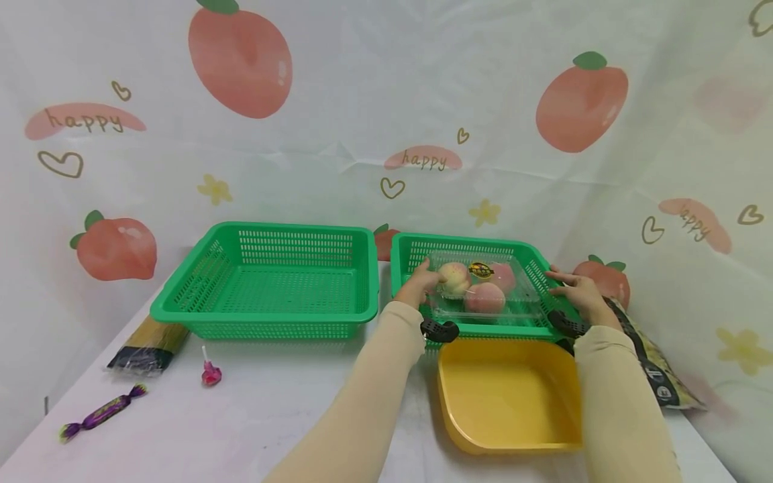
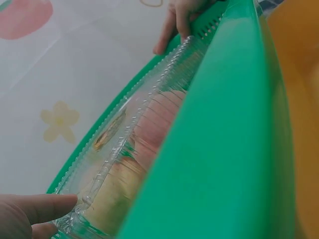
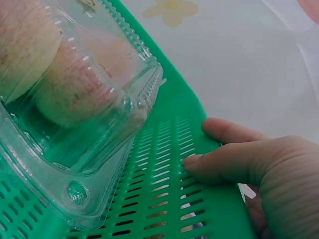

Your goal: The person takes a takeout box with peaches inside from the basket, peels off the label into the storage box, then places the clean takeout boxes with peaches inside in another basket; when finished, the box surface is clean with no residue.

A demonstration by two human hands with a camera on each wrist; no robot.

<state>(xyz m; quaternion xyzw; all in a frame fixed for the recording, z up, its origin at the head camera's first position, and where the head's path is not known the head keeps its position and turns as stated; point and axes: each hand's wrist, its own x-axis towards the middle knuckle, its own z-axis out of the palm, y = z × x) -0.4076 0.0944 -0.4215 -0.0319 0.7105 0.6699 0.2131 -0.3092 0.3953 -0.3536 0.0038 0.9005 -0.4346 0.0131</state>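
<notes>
A clear plastic box (image 1: 519,305) of peaches (image 1: 485,298) lies in the right green basket (image 1: 406,251), a round black and gold label on its lid. At its left end is my left hand (image 1: 421,282), thumb on the box's corner and other fingers beside it, holding that end. My right hand (image 1: 582,298) grips the basket's right rim, the thumb against the slotted inner wall (image 3: 164,184) and the other fingers over the outside. In the right wrist view, a gap separates the right hand from the box. The basket's front wall hides part of the box in the left wrist view.
A larger green basket (image 1: 296,285) stands to the left. In front of the right basket sits a yellow tub (image 1: 507,396). A lollipop (image 1: 210,373), a purple wrapped candy (image 1: 104,412) and a pack of noodle-like sticks (image 1: 147,343) lie left; a dark printed bag (image 1: 655,362) lies right.
</notes>
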